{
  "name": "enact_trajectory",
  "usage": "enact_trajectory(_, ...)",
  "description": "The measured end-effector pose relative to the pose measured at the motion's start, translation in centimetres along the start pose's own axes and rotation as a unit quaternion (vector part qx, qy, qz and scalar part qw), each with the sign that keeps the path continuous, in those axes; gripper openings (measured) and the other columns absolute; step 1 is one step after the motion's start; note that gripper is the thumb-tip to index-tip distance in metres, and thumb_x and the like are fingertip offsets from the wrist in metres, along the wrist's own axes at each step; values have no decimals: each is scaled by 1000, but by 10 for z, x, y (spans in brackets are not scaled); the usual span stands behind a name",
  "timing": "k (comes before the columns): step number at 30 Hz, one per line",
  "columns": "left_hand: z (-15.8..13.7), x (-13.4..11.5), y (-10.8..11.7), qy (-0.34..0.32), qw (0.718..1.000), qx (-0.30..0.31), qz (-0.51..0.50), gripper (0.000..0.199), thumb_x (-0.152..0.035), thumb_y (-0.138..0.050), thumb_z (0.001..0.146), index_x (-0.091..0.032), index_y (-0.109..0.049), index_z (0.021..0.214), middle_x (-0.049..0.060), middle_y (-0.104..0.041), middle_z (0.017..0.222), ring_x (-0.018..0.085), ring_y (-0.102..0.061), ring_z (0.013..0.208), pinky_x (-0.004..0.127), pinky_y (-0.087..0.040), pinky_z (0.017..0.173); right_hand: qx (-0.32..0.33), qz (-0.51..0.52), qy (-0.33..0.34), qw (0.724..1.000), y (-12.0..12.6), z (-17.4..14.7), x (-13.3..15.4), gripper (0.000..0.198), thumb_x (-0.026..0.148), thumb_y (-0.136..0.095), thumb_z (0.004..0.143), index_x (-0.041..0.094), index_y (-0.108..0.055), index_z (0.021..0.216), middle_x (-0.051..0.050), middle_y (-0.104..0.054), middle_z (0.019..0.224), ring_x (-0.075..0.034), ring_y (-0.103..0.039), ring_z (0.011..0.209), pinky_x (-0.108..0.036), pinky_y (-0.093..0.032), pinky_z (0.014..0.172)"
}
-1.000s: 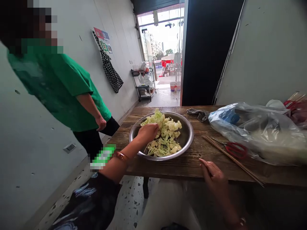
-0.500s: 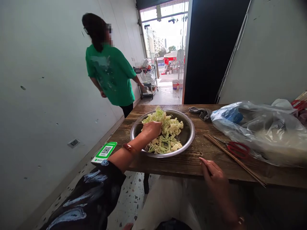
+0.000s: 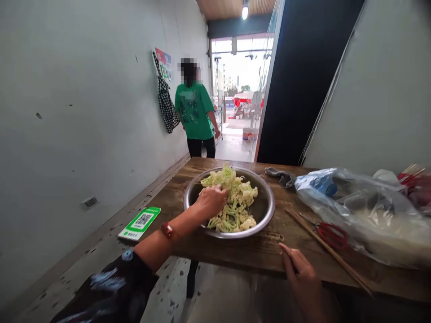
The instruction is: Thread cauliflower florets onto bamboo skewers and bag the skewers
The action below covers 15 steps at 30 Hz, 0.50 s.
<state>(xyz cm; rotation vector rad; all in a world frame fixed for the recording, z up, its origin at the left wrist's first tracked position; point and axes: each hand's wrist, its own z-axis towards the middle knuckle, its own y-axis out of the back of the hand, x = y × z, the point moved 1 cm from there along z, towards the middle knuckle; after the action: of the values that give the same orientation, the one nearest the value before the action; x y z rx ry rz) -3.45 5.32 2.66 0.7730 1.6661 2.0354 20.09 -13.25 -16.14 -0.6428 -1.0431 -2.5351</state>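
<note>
Over the steel bowl, my left hand is closed among pale green-white cauliflower florets. A thin skewer stuck out from this hand half a second ago; now the fingers mostly cover what they grip. My right hand is at the table's front edge, right of the bowl. Its thumb and fingertips are pinched together, and anything between them is too small to make out. A bundle of thin wooden skewers lies slantwise to the right of that hand, beside red-handled scissors.
A large clear plastic bag covers the right of the wooden table. Behind the bowl lies a grey cloth. A green-and-white QR code sign sits at the left edge. A person in green stands near the glass doorway.
The person in green has moved away toward the doorway. My view has tilted up, so the table appears lower. Both hands keep nearly the same places relative to the bowl.
</note>
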Motion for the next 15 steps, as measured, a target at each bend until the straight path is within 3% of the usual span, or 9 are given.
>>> enact_trajectory(3,-8,-10,14,-42,995,-85,9,30,-27,-49,89,-18,-60,116,14,-62,115,29,-59,108,44,-45,92,-9,1,18,1000,-3,3,-3,37,44,-45,96,22,-71,108,-6,-75,99,-20,-72,89,-30,-58,78)
enact_trajectory(6,-14,-31,24,-118,984,-131,-10,29,-24,-47,91,-18,-59,117,13,-63,114,27,-60,106,42,-48,89,-12,-3,24,1000,-4,4,-5,37,44,-45,96,22,-73,107,-6,-76,97,-20,-73,86,-28,-59,74)
enact_trajectory(9,-10,-53,19,-235,969,-58,-42,20,-18,-48,88,-17,-66,99,11,-68,92,24,-66,86,36,-51,74,-6,-14,24,1000,-3,4,-8,36,44,-47,94,23,-73,107,-6,-76,99,-22,-73,88,-30,-60,74)
enact_trajectory(12,5,-60,-3,-241,967,59,-61,13,-9,-59,77,-14,-70,80,11,-70,76,23,-68,71,33,-51,64,8,-3,23,1000,-1,5,-11,35,46,-49,93,24,-74,106,-5,-76,99,-23,-73,90,-31,-60,78)
enact_trajectory(15,21,-50,-25,-212,974,42,-62,16,-5,-57,77,-10,-72,75,17,-71,79,26,-68,74,34,-50,67,24,21,19,999,0,6,-12,35,49,-52,90,26,-74,104,-3,-76,96,-23,-73,86,-30,-60,75)
